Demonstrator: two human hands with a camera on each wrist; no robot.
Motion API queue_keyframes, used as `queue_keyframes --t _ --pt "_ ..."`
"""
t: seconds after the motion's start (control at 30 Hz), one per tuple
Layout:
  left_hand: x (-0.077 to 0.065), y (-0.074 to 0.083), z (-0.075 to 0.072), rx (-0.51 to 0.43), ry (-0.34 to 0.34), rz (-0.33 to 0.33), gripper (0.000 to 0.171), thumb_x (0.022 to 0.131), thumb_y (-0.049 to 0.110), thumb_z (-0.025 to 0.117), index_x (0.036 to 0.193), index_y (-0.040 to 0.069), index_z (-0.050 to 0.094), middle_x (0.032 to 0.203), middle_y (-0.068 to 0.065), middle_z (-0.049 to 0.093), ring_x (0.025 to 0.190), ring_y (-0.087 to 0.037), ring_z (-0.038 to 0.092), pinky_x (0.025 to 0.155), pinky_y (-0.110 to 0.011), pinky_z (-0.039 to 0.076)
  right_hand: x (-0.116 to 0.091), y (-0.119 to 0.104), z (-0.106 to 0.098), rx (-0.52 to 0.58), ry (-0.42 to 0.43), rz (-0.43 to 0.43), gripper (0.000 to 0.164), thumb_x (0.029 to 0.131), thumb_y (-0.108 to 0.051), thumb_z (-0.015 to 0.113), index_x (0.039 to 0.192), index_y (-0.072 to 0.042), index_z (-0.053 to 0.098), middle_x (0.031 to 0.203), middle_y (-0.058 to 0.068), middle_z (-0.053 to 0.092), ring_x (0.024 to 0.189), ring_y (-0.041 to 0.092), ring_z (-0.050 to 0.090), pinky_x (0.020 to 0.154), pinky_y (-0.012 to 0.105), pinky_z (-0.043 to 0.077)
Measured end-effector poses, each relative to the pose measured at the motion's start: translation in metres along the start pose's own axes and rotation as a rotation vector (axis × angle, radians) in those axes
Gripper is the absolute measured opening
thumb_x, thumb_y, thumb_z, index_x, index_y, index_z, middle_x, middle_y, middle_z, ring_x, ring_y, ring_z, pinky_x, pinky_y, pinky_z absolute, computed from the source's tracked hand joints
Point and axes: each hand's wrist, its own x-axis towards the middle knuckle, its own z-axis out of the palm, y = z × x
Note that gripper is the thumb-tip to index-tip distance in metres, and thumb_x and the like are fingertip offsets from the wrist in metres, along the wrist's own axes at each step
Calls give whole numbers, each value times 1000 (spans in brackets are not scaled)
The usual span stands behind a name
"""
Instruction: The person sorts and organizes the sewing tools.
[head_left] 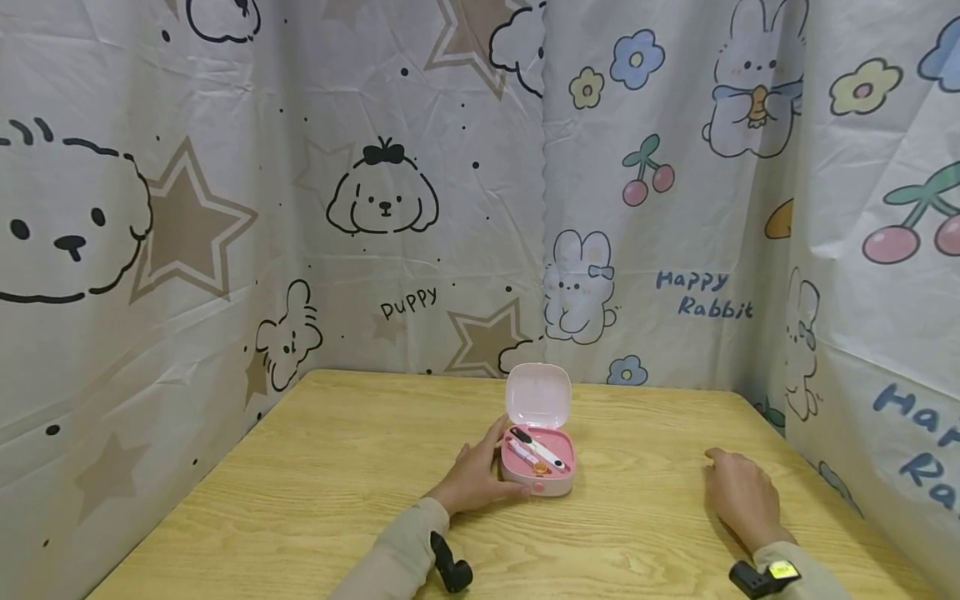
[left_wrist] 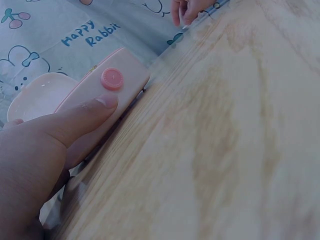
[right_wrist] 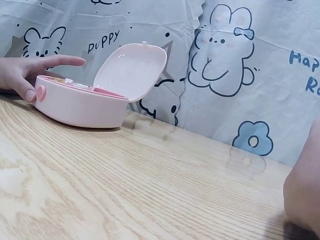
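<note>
A small pink case (head_left: 551, 486) stands on the table, its pale lid (head_left: 538, 396) raised at the back. Inside lie a slim white stick with a black end (head_left: 537, 447), a shorter pink-and-white stick (head_left: 522, 451) and a little orange round piece (head_left: 541, 468). My left hand (head_left: 472, 475) grips the case from the left. Its thumb (left_wrist: 92, 115) lies on the front wall beside the round pink button (left_wrist: 112, 79), and the fingers go along the left side. Well to the right of the case, my right hand (head_left: 744, 497) rests on the table, fingers loosely bent.
The wood-grain table (head_left: 360, 433) reaches back to printed curtains (head_left: 420, 267), which also hang along the left and right sides. Each forearm wears a small black camera, one at the left wrist (head_left: 450, 567) and one at the right (head_left: 757, 577).
</note>
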Motion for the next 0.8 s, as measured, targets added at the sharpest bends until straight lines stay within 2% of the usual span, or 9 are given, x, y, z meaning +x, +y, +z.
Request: queue_keyframes --t 0.2,0.5,0.8 --pt "2 0 0 -6 3 7 123 77 55 89 168 24 13 163 -2 39 146 -28 40 116 -73 5 0 -5 -3 24 41 -30 24 94 -1 65 116 9 69 98 30 69 84 48 67 66 61 54" --pt "2 1 -1 -10 7 10 123 77 55 89 168 23 14 163 -2 39 145 -27 41 116 -73 5 2 -16 -5 41 30 -28 25 94 -2 66 117 8 69 105 31 69 91 51 66 71 63 53" --pt "1 0 1 -11 -4 -12 121 78 55 88 168 22 14 165 -3 36 147 -28 37 116 -73 6 0 -36 -5 45 73 -106 22 92 -1 70 113 8 71 94 23 71 84 43 68 69 59 54"
